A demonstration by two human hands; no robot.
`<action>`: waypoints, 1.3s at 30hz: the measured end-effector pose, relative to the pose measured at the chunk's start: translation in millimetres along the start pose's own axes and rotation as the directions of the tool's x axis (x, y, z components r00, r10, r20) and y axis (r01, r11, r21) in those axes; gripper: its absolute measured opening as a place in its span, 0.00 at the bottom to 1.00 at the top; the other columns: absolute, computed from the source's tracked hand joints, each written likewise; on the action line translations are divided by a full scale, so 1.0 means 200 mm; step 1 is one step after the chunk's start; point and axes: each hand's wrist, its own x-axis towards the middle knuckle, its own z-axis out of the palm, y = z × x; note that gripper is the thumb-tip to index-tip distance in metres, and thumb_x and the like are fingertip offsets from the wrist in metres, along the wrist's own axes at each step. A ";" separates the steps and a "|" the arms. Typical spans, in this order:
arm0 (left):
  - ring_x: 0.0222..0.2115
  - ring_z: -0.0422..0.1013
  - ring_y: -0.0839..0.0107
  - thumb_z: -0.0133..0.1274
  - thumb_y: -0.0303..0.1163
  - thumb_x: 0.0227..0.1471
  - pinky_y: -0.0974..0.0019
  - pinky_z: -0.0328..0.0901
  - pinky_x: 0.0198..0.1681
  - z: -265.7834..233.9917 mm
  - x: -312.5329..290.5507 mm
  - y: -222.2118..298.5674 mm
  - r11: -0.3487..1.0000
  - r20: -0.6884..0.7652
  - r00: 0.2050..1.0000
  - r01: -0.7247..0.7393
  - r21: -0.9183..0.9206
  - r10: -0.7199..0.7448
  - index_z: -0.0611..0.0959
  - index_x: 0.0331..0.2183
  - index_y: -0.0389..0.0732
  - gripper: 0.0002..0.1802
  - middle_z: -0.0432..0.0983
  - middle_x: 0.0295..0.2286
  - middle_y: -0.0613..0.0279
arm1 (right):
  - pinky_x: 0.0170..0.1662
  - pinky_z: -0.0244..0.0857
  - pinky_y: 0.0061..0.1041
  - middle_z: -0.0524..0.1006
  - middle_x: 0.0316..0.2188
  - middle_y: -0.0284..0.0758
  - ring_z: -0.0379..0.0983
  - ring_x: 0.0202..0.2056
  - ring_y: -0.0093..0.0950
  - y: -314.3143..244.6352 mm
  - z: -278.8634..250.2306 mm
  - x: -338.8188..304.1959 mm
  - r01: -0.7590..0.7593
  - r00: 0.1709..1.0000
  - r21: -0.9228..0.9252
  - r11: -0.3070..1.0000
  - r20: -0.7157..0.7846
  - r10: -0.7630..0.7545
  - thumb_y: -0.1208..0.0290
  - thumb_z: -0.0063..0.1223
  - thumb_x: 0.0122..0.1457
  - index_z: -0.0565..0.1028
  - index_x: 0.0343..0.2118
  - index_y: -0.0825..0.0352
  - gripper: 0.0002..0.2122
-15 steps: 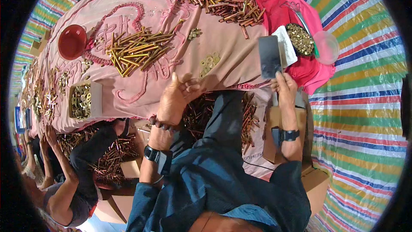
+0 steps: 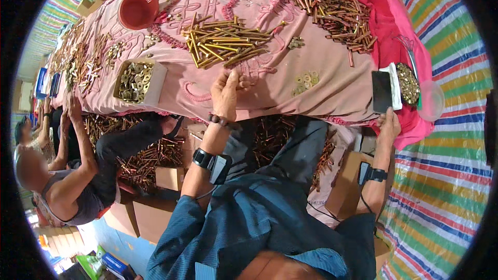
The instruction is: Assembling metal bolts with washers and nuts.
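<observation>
At the pink cloth's (image 2: 342,75) near right corner, the person's right hand (image 2: 389,124) had its fingertips at the lower end of a dark smartphone (image 2: 382,92), though whether they gripped it could not be told. The left hand (image 2: 226,89), fingers loosely curled, was over the near edge, any hold unclear; beyond, loose washers (image 2: 306,82) lay inside that edge, gold-coloured bolts (image 2: 224,41) farther in, coppery rods (image 2: 337,14) toward the far right.

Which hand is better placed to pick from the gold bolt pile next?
Left, likely: the left hand is just short of the gold bolt pile, while the right hand is farther off, at the dark slab's near edge.
</observation>
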 end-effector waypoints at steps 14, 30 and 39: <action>0.37 0.75 0.49 0.60 0.26 0.52 0.53 0.69 0.41 -0.04 0.14 0.06 0.266 0.121 0.717 -0.403 0.875 0.686 0.83 0.36 0.36 0.07 0.78 0.32 0.48 | 0.28 0.66 0.17 0.78 0.27 0.29 0.72 0.24 0.17 -0.16 0.43 -0.72 0.002 0.942 -0.097 0.995 0.334 0.031 0.66 0.58 0.66 0.81 0.42 0.69 0.11; 0.20 0.73 0.76 0.55 0.32 0.65 0.71 0.68 0.24 0.11 0.05 0.26 0.558 0.117 0.759 -0.564 0.609 0.640 0.77 0.38 0.37 0.08 0.80 0.24 0.59 | 0.42 0.73 0.28 0.84 0.36 0.43 0.81 0.35 0.31 -0.32 1.02 -0.43 0.419 0.810 -0.194 0.887 0.521 -0.269 0.68 0.59 0.62 0.81 0.42 0.73 0.12; 0.21 0.72 0.78 0.47 0.26 0.68 0.73 0.68 0.24 0.33 0.01 -0.07 0.718 0.324 0.822 -0.568 0.402 0.469 0.70 0.43 0.38 0.04 0.80 0.31 0.58 | 0.41 0.72 0.28 0.84 0.34 0.41 0.80 0.36 0.27 -0.38 1.07 -0.25 0.310 0.821 -0.259 0.915 0.559 -0.120 0.66 0.58 0.63 0.80 0.44 0.74 0.15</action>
